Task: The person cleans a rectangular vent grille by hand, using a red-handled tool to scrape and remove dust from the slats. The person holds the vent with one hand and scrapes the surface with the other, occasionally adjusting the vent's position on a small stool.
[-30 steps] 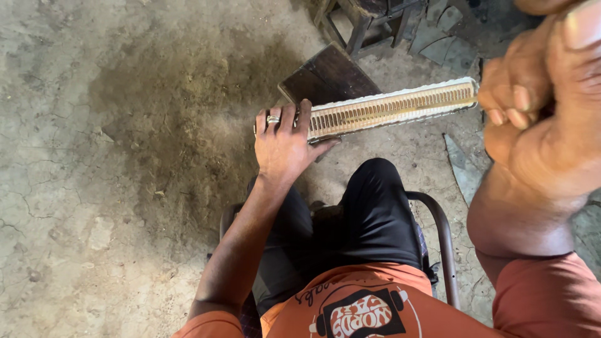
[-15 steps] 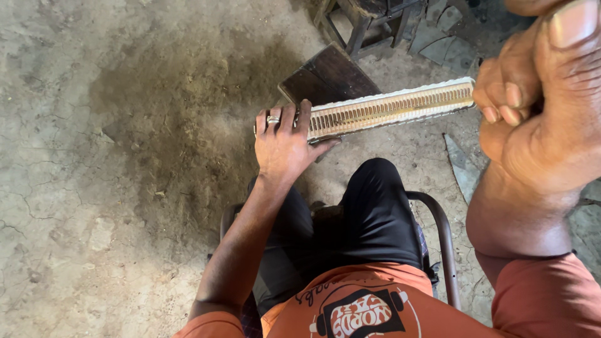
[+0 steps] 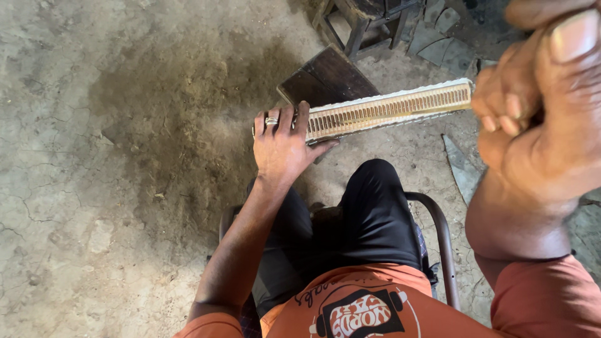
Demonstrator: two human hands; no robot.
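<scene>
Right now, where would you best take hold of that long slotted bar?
At its two ends, from the sides: the slotted bar is long, narrow and lies nearly level, so end grips steady it. The left hand clasps one end, and the right hand is at the other.

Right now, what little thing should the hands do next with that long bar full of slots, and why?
Probably bring the right hand down to the free end of the long pale metal slotted bar. Only the left hand grips the bar, at one end, while the rest juts out unsupported above the dusty concrete floor. The right hand is fisted close to the camera.
</scene>
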